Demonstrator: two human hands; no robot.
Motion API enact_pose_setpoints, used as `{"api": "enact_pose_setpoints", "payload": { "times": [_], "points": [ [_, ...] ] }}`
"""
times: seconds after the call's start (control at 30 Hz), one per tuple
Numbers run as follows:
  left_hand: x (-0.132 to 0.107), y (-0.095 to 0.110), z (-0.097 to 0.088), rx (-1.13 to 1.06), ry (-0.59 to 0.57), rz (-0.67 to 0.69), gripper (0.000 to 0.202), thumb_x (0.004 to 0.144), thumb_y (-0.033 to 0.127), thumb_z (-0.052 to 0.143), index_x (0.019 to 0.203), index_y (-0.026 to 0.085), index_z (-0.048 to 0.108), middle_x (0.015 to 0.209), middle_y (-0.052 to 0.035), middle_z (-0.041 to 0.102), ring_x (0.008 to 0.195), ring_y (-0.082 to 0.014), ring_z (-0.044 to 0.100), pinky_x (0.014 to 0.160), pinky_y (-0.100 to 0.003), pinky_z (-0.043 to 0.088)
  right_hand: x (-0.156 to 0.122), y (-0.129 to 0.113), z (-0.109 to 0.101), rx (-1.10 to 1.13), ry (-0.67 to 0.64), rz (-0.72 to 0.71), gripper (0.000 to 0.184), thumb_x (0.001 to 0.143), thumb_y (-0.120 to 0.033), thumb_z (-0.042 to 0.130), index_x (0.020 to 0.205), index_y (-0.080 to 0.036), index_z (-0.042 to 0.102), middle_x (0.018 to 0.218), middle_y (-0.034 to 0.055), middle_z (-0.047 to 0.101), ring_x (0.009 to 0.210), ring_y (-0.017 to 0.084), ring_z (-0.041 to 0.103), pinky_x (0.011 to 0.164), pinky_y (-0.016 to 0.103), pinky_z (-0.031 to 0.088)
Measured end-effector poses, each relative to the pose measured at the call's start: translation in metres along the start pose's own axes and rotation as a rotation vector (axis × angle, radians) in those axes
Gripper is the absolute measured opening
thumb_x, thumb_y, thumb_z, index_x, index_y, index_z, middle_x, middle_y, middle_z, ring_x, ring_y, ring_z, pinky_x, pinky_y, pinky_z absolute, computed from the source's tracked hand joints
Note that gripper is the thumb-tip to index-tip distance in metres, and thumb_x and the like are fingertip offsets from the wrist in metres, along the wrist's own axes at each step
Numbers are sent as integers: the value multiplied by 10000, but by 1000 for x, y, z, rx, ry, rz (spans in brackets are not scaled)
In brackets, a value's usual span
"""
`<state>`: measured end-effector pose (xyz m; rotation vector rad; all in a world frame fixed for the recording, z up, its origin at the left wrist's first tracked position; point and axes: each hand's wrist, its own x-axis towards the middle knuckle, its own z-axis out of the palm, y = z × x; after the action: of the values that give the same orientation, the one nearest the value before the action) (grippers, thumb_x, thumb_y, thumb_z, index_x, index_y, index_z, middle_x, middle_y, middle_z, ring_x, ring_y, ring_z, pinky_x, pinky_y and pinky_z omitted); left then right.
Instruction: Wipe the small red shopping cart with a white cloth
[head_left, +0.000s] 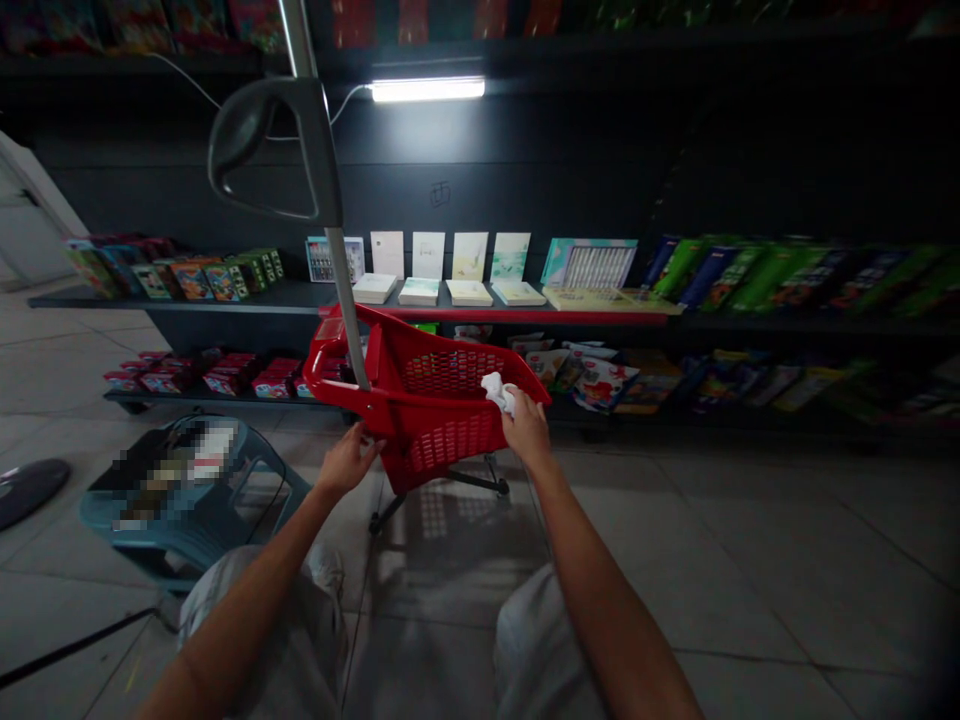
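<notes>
A red plastic shopping cart [450, 425] with perforated sides stands in front of me, its handle end to the left. My left hand [349, 460] grips the lower edge of the cart near that end, thumb on the near side; its fingertips are partly hidden. At the cart's right end, my right hand [526, 425] holds a crumpled white cloth [498, 391] against the upper rim. Part of the cloth lies hidden under the fingers.
A grey pole with a looped handle [270, 150] rises from the cart's left end. A blue-grey stool [172, 510] carries blurred items at left. Behind are dark shelves [420, 310] holding books, boxes and snack bags, lit by a tube lamp [427, 90].
</notes>
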<state>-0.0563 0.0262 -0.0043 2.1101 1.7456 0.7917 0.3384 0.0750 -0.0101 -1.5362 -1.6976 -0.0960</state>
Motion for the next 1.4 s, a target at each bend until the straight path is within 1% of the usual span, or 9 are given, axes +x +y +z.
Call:
{"api": "enact_pose_setpoints", "payload": {
  "times": [0.2, 0.33, 0.43, 0.57, 0.77, 0.87, 0.97, 1.17, 1.4],
  "points": [
    [18, 27, 12, -136, 119, -66, 532, 1013, 482, 518, 1459, 198, 462, 1341, -162, 677, 1167, -300, 698, 949, -413, 551, -11, -88, 28, 153, -36, -219, 589, 872, -123, 469, 1453, -221, 476, 1468, 110, 603, 1364, 257, 540, 1263, 569, 278],
    [23, 27, 13, -85, 121, -78, 518, 1007, 446, 532, 1455, 195, 466, 1399, -178, 649, 1251, -344, 660, 993, -451, 535, -14, -111, 35, 193, -39, -268, 642, 871, -110, 471, 1502, -221, 424, 1548, 104, 534, 1426, 243, 489, 1291, 552, 231],
    [26, 23, 13, -45, 121, -82, 550, 1010, 483, 522, 1469, 189, 450, 1378, -191, 664, 1228, -353, 675, 987, -449, 537, -9, -94, 27, 147, -108, -222, 628, 883, -113, 474, 1496, -242, 439, 1524, 96, 562, 1398, 249, 517, 1283, 605, 214],
    [31, 15, 13, 7, 99, -84, 585, 1022, 540, 479, 1477, 175, 437, 1350, -201, 681, 1207, -347, 690, 981, -433, 539, 3, -46, 0, -16, -191, -36, 591, 898, -115, 470, 1472, -254, 482, 1490, 100, 590, 1370, 285, 538, 1226, 670, 266],
    [47, -4, 10, -3, 54, 20, 644, 1015, 552, 485, 1515, 152, 412, 1373, -211, 671, 1246, -358, 672, 1010, -445, 535, 12, 22, -32, -110, -151, 268, 574, 906, -167, 511, 1479, -202, 490, 1428, 141, 633, 1235, 278, 627, 1032, 417, 498],
    [57, -13, 9, -55, 55, 80, 626, 1000, 546, 508, 1485, 154, 450, 1352, -197, 687, 1235, -360, 678, 1007, -449, 542, 11, 34, -33, -125, -112, 391, 590, 925, -236, 527, 1509, -176, 466, 1358, 170, 665, 1171, 306, 647, 974, 423, 509],
    [67, -21, 7, -124, 41, 143, 603, 986, 559, 507, 1427, 148, 496, 1298, -181, 717, 1224, -356, 683, 1015, -448, 542, 11, 32, -26, -151, -92, 391, 585, 922, -239, 528, 1502, -176, 484, 1345, 176, 666, 1190, 315, 630, 976, 433, 493],
    [73, -28, 11, -206, 55, 157, 630, 961, 596, 521, 1411, 156, 505, 1281, -160, 729, 1217, -345, 687, 1008, -436, 547, 15, -2, 0, -162, -1, 285, 481, 960, -287, 486, 1423, -171, 546, 1350, 163, 659, 1227, 299, 585, 989, 406, 452],
    [61, -23, 35, -285, 171, 11, 548, 998, 547, 508, 1404, 180, 499, 1199, -136, 758, 1088, -301, 741, 909, -386, 577, 4, -94, 50, -31, 18, 11, 486, 1002, -354, 438, 1447, -166, 496, 1434, 169, 605, 1324, 295, 522, 1171, 511, 328]
  ]
}}
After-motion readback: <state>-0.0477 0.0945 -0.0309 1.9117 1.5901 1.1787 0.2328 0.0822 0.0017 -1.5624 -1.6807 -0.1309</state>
